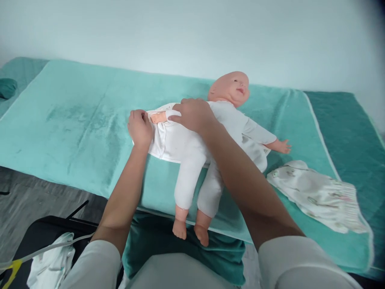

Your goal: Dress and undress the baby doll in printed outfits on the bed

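Note:
A baby doll (189, 168) in a white body suit lies on its back on the green cover, head toward the wall, feet hanging over the near edge. A white baby shirt (168, 146) is spread under its body and out to both sides. My left hand (140, 127) is closed on the shirt's left edge, just beyond the doll's small hand (158, 117). My right hand (194, 114) is closed around the doll's arm, thumb near the wrist cuff. The doll's other arm (281, 146) stretches out to the right, past the shirt.
White patterned baby trousers (319, 196) lie on the green bed cover (75, 120) at the right. Below left, a black chair (42, 224) bears a white cloth (52, 261), with a pale cable (60, 245) crossing it. A pale wall (135, 36) borders the far side.

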The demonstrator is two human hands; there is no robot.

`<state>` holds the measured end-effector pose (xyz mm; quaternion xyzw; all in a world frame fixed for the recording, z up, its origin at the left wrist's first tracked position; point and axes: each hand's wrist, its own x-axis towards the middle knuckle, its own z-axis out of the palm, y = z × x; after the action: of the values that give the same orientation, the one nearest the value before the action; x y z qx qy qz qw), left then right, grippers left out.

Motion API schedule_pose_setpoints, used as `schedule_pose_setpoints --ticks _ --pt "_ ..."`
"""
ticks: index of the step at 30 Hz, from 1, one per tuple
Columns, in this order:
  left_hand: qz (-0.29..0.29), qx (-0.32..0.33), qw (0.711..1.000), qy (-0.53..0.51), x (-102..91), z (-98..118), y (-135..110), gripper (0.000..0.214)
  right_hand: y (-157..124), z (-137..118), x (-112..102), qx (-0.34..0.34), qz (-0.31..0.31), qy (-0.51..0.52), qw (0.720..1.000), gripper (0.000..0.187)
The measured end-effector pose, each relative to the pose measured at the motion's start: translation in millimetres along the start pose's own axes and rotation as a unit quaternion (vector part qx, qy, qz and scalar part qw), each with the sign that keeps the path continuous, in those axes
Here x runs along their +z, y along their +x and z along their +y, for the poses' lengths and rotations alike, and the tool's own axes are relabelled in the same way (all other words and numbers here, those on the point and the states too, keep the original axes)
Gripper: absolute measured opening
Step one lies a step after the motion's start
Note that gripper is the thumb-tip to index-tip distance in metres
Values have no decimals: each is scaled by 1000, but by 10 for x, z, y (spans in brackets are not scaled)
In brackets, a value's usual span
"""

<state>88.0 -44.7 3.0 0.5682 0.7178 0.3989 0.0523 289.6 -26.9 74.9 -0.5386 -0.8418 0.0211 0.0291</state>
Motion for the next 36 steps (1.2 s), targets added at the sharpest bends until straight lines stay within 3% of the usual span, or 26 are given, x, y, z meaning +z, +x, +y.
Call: schedule_pose_setpoints --ticks 4,7,11,17,21,24,27,28,29,32,34,36 --pt "56 -3 998 -43 -17 -8 -42 19 7 -15 1 0 2 2 1000 40" --pt "77 36 992 -95 -14 35 -142 26 15 -36 -13 16 -5 -6 1000 41" --pt "41 135 976 -163 60 246 -345 36 21 -65 -40 18 -5 -12 1000 40" --pt "-28 247 933 -261 199 688 -623 32 97 -51 -5 9 -18 -45 999 22" --pt "-54 205 918 -335 231 746 -746 33 93 -2 -3 -10 -3 -22 1000 25" --pt "-57 146 918 -364 229 641 -739 36 -103 134 -38 -22 124 84 989 19" --pt "-45 79 922 -376 219 526 -667 42 -482 412 -8 91 338 166 922 19" --pt "-47 63 925 -373 214 505 -641 45 -628 522 28 162 390 160 892 22" --pt "-54 51 928 -364 208 495 -617 49 -773 627 75 225 403 148 874 23" --pt "-129 44 943 -303 186 526 -566 59 -1123 844 234 344 349 153 858 29" --pt "-179 55 949 -255 171 573 -541 60 -1247 878 303 373 289 165 866 36" --pt "-178 67 956 -225 164 619 -515 62 -1290 856 328 391 268 161 866 43"
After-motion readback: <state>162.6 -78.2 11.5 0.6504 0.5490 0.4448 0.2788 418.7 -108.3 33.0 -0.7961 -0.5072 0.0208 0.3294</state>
